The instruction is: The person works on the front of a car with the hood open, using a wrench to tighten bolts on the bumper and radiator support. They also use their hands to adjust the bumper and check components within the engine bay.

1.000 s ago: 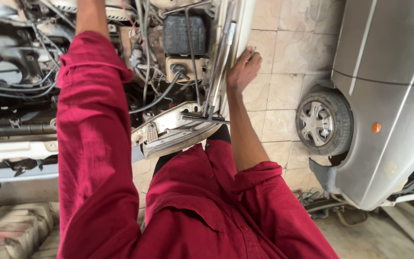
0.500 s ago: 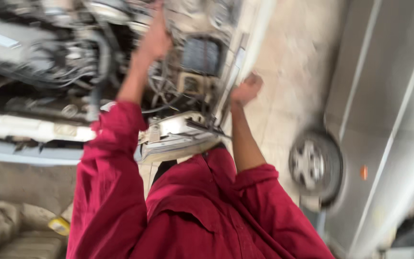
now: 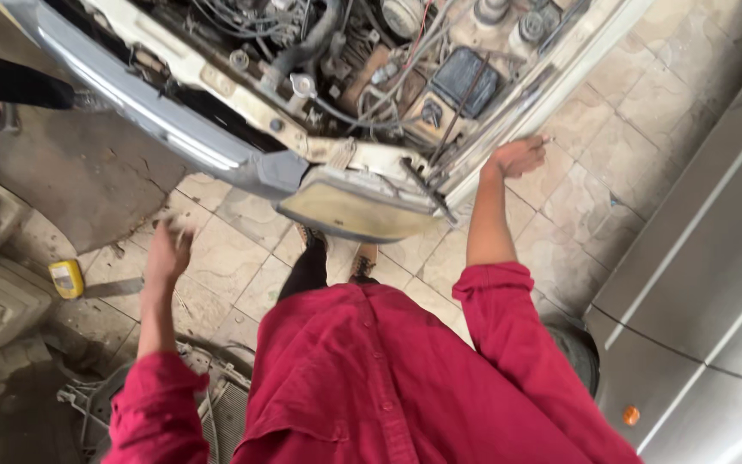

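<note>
The right hand rests against the white fender edge of the car at the right side of the open engine bay, fingers loosely curled on the metal; whether it pinches anything small there cannot be told. Just beside it, toward the car's front corner, sits the yellowed headlight, tilted and hanging slightly off the body, with a thin dark rod crossing its upper right corner. The grey bumper runs from that corner up toward the top left edge of the view.

The left hand hangs free over the floor, well apart from the car, blurred, fingers spread and holding nothing.

Inside the bay lie tangled hoses and wires, a dark square box near the fender and round caps along the far edge.

The person wears a red shirt with sleeves pushed to the elbows, and 2 dark shoes stand just under the headlight.

The floor is beige stone tile, dusty and stained, giving way to rough grey concrete at the left. A small yellow container stands on it near the left edge, and a radiator-like grille lies at the bottom left. A second, silver car fills the right edge, its orange side marker low down.
</note>
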